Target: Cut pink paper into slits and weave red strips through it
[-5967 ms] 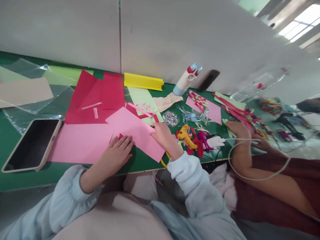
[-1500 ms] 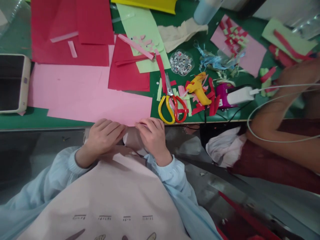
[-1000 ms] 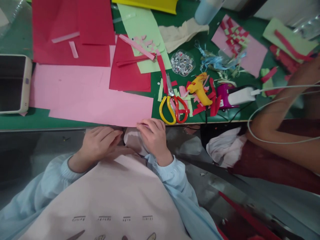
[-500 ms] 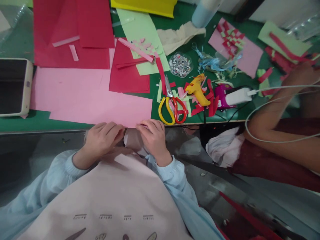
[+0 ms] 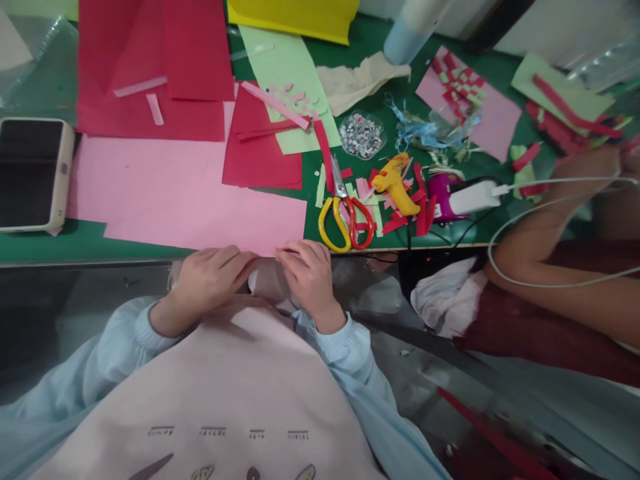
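Both my hands sit at the near edge of the green table (image 5: 75, 243). My left hand (image 5: 210, 280) has its fingers curled, with the tips pinching the near edge of a large pink paper sheet (image 5: 190, 200). Beside it, my right hand (image 5: 307, 277) is curled the same way on that edge. A dull pink fold (image 5: 267, 280) shows between the two hands below the table edge.
Yellow-and-red scissors (image 5: 345, 213), a yellow glue gun (image 5: 395, 190) and paper scraps lie to the right. Red sheets (image 5: 150, 73), a light green sheet (image 5: 285, 73) and sequins (image 5: 361, 127) lie farther back. A phone (image 5: 30, 173) lies left. A co-worker's arm (image 5: 545, 233) reaches in at right.
Six seconds ago both hands lay on the pink sheet farther onto the table. A second ago my left hand drew back slightly, then returned to the paper's edge.
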The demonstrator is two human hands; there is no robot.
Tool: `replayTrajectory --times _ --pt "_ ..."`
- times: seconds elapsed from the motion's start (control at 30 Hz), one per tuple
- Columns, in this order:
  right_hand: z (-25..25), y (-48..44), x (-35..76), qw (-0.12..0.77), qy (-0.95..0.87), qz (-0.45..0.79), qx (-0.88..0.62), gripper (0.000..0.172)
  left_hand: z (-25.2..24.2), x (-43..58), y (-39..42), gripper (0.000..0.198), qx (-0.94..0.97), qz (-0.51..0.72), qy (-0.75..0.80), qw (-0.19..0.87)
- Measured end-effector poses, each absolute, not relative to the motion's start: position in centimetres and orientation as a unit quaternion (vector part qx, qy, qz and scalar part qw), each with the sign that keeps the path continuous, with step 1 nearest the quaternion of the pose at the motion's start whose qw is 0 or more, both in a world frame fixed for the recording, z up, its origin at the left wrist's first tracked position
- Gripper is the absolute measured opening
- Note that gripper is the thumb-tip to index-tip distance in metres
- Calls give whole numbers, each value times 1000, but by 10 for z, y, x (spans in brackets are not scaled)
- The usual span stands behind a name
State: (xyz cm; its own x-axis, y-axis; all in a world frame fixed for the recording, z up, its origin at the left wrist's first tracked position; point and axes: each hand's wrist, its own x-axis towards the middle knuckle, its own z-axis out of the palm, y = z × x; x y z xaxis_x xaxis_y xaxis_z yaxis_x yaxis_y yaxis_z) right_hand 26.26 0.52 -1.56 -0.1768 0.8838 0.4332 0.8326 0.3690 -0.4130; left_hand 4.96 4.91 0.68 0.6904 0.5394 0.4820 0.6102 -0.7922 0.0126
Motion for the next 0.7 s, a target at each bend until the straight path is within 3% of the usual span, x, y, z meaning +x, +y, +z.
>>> replayTrajectory --times 0.37,0.53,0.7 --pt "-15 4 261 285 -773 53 -564 22 9 43 51 9 -932 -222 -283 33" --pt "-18 4 260 296 -765 58 -569 20 8 23 42 0 -919 -218 -320 77" --pt "-17 4 264 302 -765 70 -565 23 7 7 34 4 -937 -190 -291 31"
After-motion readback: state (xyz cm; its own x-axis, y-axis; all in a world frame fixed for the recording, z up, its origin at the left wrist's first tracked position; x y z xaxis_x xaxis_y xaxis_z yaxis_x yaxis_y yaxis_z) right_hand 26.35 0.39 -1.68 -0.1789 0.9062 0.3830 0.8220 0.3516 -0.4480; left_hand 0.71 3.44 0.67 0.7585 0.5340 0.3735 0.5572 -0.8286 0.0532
